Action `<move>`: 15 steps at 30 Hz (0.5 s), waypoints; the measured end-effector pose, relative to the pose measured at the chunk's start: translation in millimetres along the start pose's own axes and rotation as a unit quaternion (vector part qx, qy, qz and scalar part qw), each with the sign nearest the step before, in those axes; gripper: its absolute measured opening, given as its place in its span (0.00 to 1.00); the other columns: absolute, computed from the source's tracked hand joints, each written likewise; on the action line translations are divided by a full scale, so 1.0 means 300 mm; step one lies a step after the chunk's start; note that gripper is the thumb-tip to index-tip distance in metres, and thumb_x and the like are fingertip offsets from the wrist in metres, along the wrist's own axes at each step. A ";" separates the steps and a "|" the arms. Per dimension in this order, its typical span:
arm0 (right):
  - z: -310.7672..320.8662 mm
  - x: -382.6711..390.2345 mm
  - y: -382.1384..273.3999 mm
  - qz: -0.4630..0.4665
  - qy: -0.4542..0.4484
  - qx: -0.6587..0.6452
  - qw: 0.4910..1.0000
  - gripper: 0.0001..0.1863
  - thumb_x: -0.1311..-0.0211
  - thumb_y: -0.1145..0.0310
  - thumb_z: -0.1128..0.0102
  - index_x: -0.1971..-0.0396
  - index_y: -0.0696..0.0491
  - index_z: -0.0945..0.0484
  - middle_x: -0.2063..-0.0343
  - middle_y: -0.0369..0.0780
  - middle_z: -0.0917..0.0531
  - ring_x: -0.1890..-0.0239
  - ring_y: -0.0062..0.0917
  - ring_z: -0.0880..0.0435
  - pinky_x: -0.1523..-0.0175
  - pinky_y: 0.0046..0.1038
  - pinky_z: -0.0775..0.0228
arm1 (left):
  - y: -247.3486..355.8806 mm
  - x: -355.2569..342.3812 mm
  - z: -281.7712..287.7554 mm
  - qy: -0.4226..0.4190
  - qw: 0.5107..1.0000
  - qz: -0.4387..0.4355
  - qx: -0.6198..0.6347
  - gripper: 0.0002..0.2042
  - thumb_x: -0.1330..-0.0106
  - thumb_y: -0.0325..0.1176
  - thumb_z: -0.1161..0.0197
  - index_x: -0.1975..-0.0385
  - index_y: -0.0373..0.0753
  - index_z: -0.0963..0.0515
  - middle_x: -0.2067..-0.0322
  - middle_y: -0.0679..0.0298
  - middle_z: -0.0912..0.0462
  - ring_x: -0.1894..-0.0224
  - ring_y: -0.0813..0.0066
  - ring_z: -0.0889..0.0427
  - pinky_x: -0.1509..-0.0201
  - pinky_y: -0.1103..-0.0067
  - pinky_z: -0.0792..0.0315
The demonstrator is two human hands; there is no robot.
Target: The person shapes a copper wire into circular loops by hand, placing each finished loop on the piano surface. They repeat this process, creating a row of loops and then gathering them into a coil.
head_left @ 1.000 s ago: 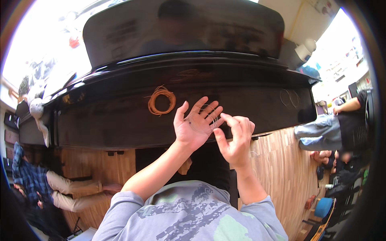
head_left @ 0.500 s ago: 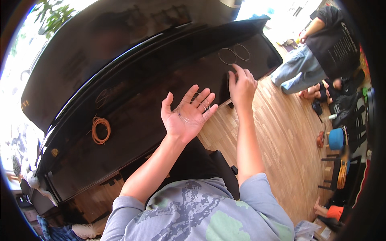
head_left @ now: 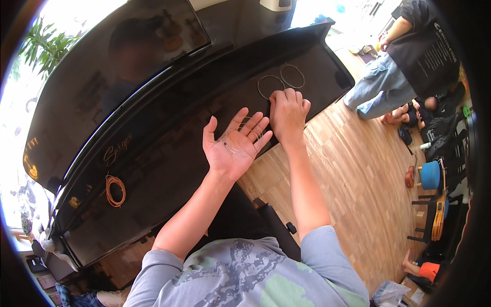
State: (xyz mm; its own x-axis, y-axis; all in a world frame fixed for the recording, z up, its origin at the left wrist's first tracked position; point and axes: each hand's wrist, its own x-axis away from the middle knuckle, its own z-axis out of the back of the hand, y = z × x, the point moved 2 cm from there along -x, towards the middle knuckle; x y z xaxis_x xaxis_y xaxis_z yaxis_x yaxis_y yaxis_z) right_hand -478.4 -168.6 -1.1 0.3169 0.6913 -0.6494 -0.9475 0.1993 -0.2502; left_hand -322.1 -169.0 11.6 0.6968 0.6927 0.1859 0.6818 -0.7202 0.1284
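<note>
Palm up over the closed lid of a glossy black piano (head_left: 169, 153), my left hand (head_left: 232, 146) is open with its fingers spread. A loose coil of thin, clear string (head_left: 238, 149) lies across its palm and fingers. My right hand (head_left: 288, 115) is closed, knuckles up, at the near edge of a pale coil of string (head_left: 259, 90) on the lid. Its fingertips are hidden, so whether they pinch that coil cannot be seen. Just beyond lies another pale coil of string (head_left: 304, 79). An orange-brown coil of string (head_left: 123, 193) rests on the lid at the left.
A black bench (head_left: 279, 225) stands in front of me on the wooden floor (head_left: 348, 189). A person in a dark top and jeans (head_left: 378, 84) stands at the right, beyond the piano's end. A blue stool (head_left: 429, 175) and a small brown stringed instrument (head_left: 410, 176) are farther right.
My right hand has moved left and slightly down to the pale coil, and its fingers have closed. The left hand stays open under the clear string. The view has shifted a little.
</note>
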 end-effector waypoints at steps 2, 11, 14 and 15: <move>0.009 -0.004 0.004 0.002 -0.008 -0.026 1.000 0.04 0.42 0.67 0.39 0.69 0.50 0.19 0.68 0.35 0.22 0.59 0.29 0.26 0.53 0.34 0.43 | 0.001 -0.011 0.007 0.000 1.000 -0.004 -0.003 0.31 0.37 0.59 0.51 0.47 0.36 0.31 0.47 0.47 0.29 0.40 0.51 0.32 0.33 0.55 0.40; -0.008 -0.023 -0.049 0.020 -0.028 -0.022 0.999 0.05 0.43 0.66 0.37 0.72 0.50 0.21 0.69 0.35 0.23 0.60 0.27 0.25 0.53 0.34 0.42 | -0.002 -0.021 0.019 0.007 1.000 -0.007 -0.004 0.31 0.37 0.60 0.50 0.48 0.37 0.30 0.48 0.48 0.28 0.40 0.52 0.31 0.32 0.55 0.41; -0.016 -0.018 -0.032 0.012 -0.017 0.003 1.000 0.03 0.42 0.68 0.38 0.71 0.50 0.21 0.69 0.35 0.22 0.61 0.28 0.24 0.53 0.33 0.42 | 0.005 -0.023 0.034 0.004 1.000 -0.010 -0.010 0.31 0.38 0.60 0.49 0.49 0.37 0.28 0.47 0.48 0.27 0.40 0.52 0.32 0.32 0.55 0.41; -0.016 -0.017 -0.025 0.010 -0.014 0.005 1.000 0.03 0.42 0.68 0.38 0.70 0.50 0.20 0.69 0.35 0.22 0.62 0.28 0.24 0.54 0.33 0.42 | 0.006 -0.021 0.035 0.004 1.000 -0.011 -0.011 0.31 0.38 0.60 0.49 0.49 0.37 0.28 0.47 0.48 0.27 0.40 0.52 0.32 0.31 0.55 0.42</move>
State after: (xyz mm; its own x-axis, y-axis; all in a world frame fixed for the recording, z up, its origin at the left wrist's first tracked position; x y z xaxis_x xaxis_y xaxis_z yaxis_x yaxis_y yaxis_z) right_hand -472.6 -176.8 0.7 0.2961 0.7144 -0.6340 -0.9542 0.1914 -0.2300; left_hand -323.1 -174.3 0.3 0.6792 0.7088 0.1904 0.6924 -0.7049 0.1541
